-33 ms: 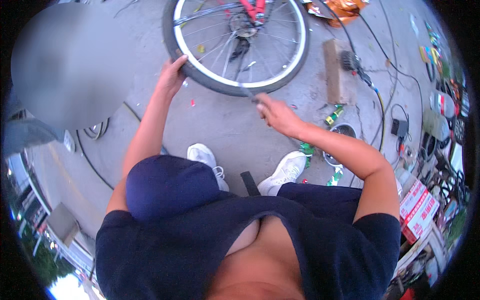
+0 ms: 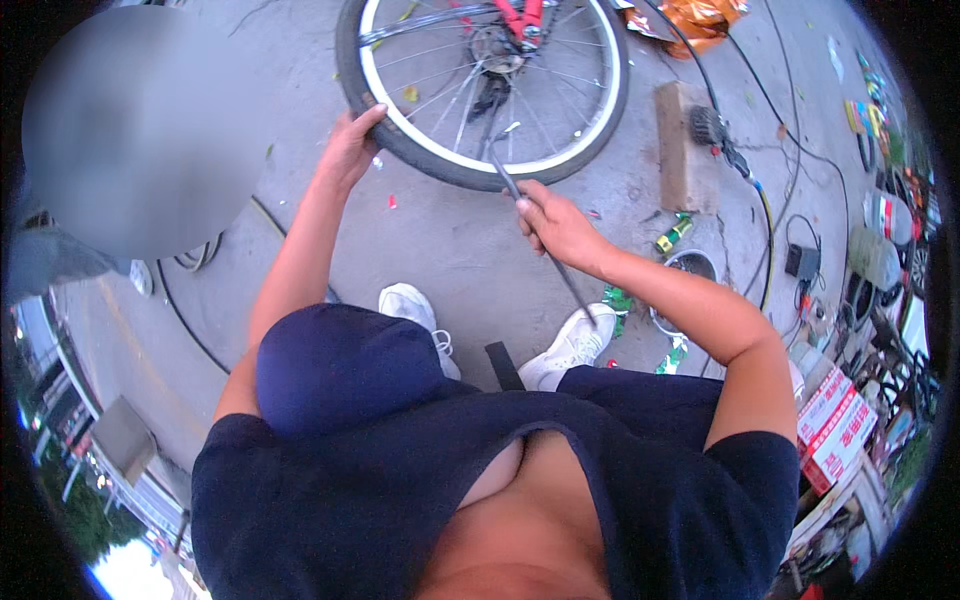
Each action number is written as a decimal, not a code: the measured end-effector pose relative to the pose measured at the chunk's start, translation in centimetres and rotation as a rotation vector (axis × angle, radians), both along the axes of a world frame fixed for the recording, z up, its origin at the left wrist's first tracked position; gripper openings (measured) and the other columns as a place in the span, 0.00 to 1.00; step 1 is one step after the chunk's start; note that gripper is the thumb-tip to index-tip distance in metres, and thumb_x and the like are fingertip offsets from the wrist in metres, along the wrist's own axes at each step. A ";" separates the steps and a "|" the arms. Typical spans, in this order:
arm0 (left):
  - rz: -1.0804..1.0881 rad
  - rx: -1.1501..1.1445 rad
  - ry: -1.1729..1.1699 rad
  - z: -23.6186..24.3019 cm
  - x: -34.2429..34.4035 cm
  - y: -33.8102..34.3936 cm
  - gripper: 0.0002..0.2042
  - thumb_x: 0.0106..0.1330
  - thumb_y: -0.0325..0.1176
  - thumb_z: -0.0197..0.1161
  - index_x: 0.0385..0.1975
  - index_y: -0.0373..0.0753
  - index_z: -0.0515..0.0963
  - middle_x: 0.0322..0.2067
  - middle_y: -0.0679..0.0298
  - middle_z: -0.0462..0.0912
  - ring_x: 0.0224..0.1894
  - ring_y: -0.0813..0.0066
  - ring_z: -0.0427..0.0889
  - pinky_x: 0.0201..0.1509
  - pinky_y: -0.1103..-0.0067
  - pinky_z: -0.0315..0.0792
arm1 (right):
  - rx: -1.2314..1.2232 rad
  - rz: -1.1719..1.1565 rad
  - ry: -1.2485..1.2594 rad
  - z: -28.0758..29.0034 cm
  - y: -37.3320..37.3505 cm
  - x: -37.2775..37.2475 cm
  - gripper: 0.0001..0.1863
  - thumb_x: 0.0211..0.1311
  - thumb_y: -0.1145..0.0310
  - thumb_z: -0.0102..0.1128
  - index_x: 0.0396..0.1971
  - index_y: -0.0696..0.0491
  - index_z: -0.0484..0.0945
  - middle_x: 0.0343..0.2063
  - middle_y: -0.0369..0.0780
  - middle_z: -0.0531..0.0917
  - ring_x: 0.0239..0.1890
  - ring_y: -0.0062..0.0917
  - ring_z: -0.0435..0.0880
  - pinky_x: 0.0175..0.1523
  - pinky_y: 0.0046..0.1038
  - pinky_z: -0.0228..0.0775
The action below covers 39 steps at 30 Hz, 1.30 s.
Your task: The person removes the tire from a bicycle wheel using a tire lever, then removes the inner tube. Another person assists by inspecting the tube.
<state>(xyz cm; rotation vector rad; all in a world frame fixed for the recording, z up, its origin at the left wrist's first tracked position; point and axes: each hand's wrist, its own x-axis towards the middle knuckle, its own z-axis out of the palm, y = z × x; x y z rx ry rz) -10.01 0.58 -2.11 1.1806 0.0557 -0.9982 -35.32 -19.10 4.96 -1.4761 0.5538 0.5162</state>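
Observation:
A bicycle wheel with a black tyre (image 2: 608, 128), white rim and red frame (image 2: 522, 22) lies across the top of the view. My left hand (image 2: 350, 145) grips the tyre's lower left side, thumb over the tread. My right hand (image 2: 545, 218) is closed round a long, thin dark metal rod (image 2: 565, 280), held diagonally. The rod's upper end reaches the rim at the wheel's bottom; whether it is hooked under the tyre is unclear. Its lower end points down toward my right white shoe (image 2: 568, 350).
Right of the wheel lie a wooden block (image 2: 672, 140), an air hose with a fitting (image 2: 712, 130), a green bottle (image 2: 672, 234), a metal bowl (image 2: 688, 270), cables and piled clutter. Someone's leg (image 2: 55, 265) shows at the left beside a large blurred patch.
The rod now shows along its length below my right hand, which has shifted slightly. The wheel and my left hand sit a little farther right in the view.

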 end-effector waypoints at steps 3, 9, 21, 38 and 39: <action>-0.016 -0.006 -0.001 1.2 -0.3 0.3 0.20 0.60 0.35 0.60 0.47 0.31 0.65 0.41 0.54 0.78 0.45 0.66 0.78 0.52 0.71 0.71 | 0.209 -0.172 0.103 1.0 3.5 2.9 0.14 0.69 0.63 0.40 0.48 0.54 0.67 0.17 0.29 0.60 0.14 0.11 0.57 0.16 0.17 0.51; -0.131 0.144 -0.063 0.9 -0.1 1.0 0.17 0.57 0.31 0.63 0.43 0.32 0.68 0.37 0.60 0.78 0.39 0.71 0.79 0.47 0.73 0.74 | 0.229 -0.320 0.065 -1.6 10.9 6.2 0.10 0.67 0.65 0.43 0.41 0.54 0.67 0.16 0.29 0.61 0.12 0.10 0.55 0.14 0.17 0.46; -0.165 0.006 -0.110 -1.3 0.0 2.0 0.15 0.52 0.29 0.65 0.39 0.35 0.72 0.33 0.65 0.78 0.35 0.77 0.77 0.41 0.78 0.72 | -0.448 -0.422 -0.192 -4.7 16.3 8.5 0.11 0.66 0.65 0.42 0.36 0.57 0.70 0.14 0.35 0.69 0.13 0.18 0.66 0.16 0.27 0.56; -0.182 -0.036 -0.075 -1.9 -1.2 2.3 0.15 0.57 0.33 0.63 0.41 0.35 0.70 0.36 0.64 0.77 0.37 0.74 0.78 0.43 0.76 0.74 | 0.488 -0.589 0.261 0.2 12.1 12.4 0.09 0.66 0.66 0.42 0.35 0.56 0.66 0.17 0.32 0.62 0.13 0.13 0.56 0.14 0.19 0.45; -0.186 -0.038 -0.056 -2.4 -1.1 2.2 0.16 0.58 0.35 0.64 0.41 0.36 0.70 0.37 0.64 0.77 0.38 0.73 0.78 0.45 0.76 0.74 | 0.605 -0.550 0.341 -0.3 9.8 13.2 0.10 0.66 0.66 0.42 0.35 0.57 0.66 0.17 0.33 0.62 0.14 0.14 0.59 0.14 0.20 0.49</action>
